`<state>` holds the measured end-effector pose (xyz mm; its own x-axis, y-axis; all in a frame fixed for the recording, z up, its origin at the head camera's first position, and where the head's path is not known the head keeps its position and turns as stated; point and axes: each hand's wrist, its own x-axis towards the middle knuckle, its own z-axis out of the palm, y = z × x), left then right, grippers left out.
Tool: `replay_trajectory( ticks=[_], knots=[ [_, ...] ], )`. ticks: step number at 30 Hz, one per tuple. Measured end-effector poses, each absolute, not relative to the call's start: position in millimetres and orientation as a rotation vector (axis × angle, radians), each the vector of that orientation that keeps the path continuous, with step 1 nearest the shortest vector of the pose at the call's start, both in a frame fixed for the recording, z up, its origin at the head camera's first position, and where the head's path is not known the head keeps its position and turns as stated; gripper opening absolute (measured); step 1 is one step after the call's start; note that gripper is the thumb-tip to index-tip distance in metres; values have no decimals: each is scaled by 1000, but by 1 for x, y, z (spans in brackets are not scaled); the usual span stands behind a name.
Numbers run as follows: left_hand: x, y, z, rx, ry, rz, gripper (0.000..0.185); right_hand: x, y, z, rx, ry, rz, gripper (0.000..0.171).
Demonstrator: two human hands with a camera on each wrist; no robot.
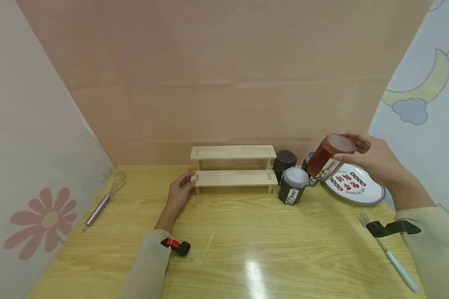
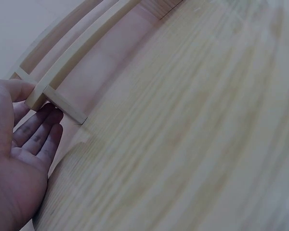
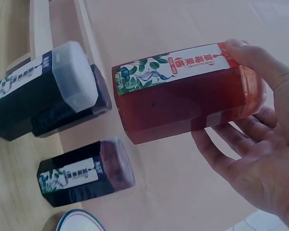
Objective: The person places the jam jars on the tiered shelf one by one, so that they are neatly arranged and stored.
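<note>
Three jars: all off the wooden two-step rack (image 1: 233, 168), both steps bare; judged an early stage, nothing shelved yet, every jar left to place.
Near right: fork (image 1: 387, 249) with pale handle flat on the wooden table (image 1: 247, 249), beside the right sleeve.
Near left: whisk (image 1: 104, 201) flat on the table, well apart from both hands.
Left hand (image 1: 179, 193): fingers straight and relaxed, thumb and fingertips (image 2: 47, 113) touching the left end of the rack's lower step; grasping nothing, only resting against the wood.
Right hand (image 1: 374, 160): thumb and curled fingers clasped round the red jam jar (image 1: 327, 157), near its cap end.
Red jam jar: lifted clear of the table, tilted, above the plate's near edge and to the right of the rack; label with leaf print plain in the right wrist view (image 3: 183, 91).
Dark jar with pale lid (image 1: 292, 186): upright on the table, just right of the lower step.
Two dark jars behind (image 1: 284, 162): upright, close to the rack's right end; the farther one mostly hidden by the lifted jar.
Plate (image 1: 374, 195): patterned, flat on the table at far right.
Backdrop: plain brown board behind the rack.
</note>
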<state>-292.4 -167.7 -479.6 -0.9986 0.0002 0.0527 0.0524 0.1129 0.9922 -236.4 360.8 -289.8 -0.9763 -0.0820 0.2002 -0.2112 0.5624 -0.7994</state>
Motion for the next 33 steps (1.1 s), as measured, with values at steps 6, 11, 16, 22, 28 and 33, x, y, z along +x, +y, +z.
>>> replay_trajectory(
  ticks=[6, 11, 16, 22, 28, 33],
  knots=[
    [-293, -168, -482, -95, -2288, -2053, 41, -250, 341, -280, 282, -2641, 1461, 56],
    [-291, -168, -481, -94, -2286, -2035, 40, -263, 319, -275, 315, -2667, 1478, 60],
    [-289, -168, -482, -71, -2286, -2033, 39, -276, 298, -271, 380, -2703, 1469, 63],
    [-287, -166, -479, -67, -2286, -1999, 38, -293, 271, -270, 453, -2686, 1511, 62],
    [-286, -166, -479, -54, -2289, -1995, 39, -307, 244, -273, 522, -2677, 1629, 64],
    [-284, -165, -480, -69, -2270, -2011, 40, -318, 219, -273, 585, -2654, 1706, 65]
  ],
)
